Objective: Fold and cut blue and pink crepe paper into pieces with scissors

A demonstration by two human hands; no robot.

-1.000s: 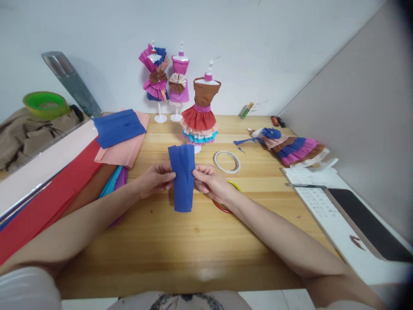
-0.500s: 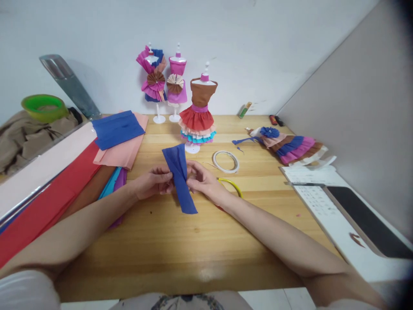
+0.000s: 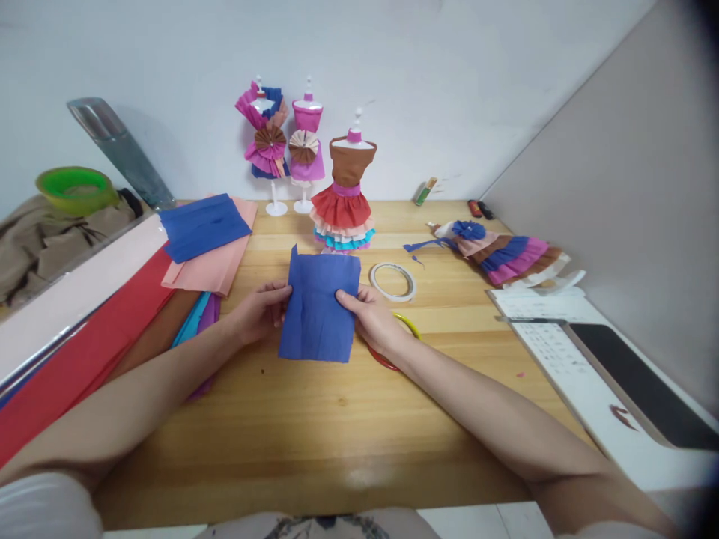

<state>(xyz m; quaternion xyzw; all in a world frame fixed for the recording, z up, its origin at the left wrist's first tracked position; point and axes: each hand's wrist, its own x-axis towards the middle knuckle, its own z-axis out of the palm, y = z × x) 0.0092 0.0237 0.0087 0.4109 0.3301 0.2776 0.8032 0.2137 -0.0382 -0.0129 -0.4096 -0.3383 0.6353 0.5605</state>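
Note:
A blue sheet of crepe paper [image 3: 320,311] is stretched out between my two hands over the table, creased lengthwise near its left side. My left hand [image 3: 263,311] pinches its left edge. With the thumb in front, my right hand [image 3: 374,313] grips the right edge; its other fingers are partly hidden behind the sheet. Just beyond the paper stands a small dress form [image 3: 353,172] with a brown top and a tiered, ruffled skirt. A roll of white tape [image 3: 393,281] lies beside my right hand, and red and yellow curved handles [image 3: 413,327] show partly beneath that wrist.
Folded blue paper [image 3: 205,227] rests on pink sheets at left, near red, brown and purple paper [image 3: 135,299]. Two more dressed forms [image 3: 306,142] stand by the wall. A layered paper dress [image 3: 511,254] lies at right, above a white board [image 3: 550,359] with a cutter [image 3: 531,320].
The blue paper was gathered into a narrow, folded strip and is now spread open into a wide sheet. My right hand has moved right, and my left hand slightly left.

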